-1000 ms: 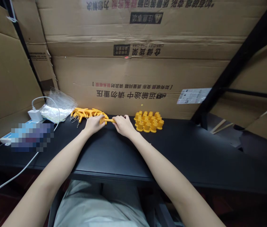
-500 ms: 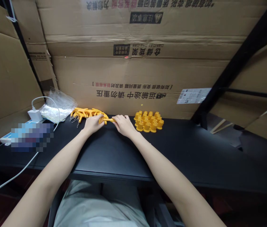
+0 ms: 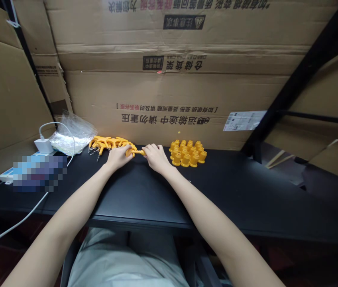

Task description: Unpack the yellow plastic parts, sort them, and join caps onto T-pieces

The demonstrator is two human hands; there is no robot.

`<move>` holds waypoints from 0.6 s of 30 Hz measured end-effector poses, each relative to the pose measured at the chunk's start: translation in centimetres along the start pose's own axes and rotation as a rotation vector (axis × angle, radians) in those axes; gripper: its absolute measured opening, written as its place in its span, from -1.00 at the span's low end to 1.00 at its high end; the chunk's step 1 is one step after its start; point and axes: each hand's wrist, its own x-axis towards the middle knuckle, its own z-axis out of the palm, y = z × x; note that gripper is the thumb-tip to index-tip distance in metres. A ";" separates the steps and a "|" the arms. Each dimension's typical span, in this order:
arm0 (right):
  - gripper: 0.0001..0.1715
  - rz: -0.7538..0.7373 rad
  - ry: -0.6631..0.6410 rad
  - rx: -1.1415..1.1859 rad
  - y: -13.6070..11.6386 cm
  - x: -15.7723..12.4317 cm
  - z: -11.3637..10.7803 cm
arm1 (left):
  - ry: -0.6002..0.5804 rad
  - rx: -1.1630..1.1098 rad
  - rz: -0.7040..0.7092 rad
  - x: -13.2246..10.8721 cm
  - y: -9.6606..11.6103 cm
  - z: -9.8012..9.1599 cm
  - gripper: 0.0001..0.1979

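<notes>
Between my two hands is a yellow plastic piece with a thin stem. My left hand is closed on its left part, and the fingers of my right hand pinch its right end. Just behind my left hand lies a pile of yellow branched plastic pieces with small metal chains hanging off them. A cluster of yellow cup-shaped pieces stands upright to the right of my right hand. My fingers cover parts of the held piece, so its full shape is hidden.
The black table runs up to a cardboard wall. At the left are a clear plastic bag, a white charger with a cable, and a blurred-out flat object. A black metal post slants at the right.
Hardly anything differs. My right hand has shifted very slightly against the piece; both hands keep their hold, and the view has moved by a few pixels.
</notes>
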 end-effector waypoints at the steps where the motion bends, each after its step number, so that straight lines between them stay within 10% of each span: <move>1: -0.68 0.000 0.015 -0.011 0.0 0.0 0.0 | -0.002 -0.001 0.000 0.0 0.1 -0.1 -0.68; 18: -0.76 0.110 0.148 0.004 2.2 -0.4 0.6 | 0.042 -0.001 -0.320 0.4 -3.2 -0.2 -0.60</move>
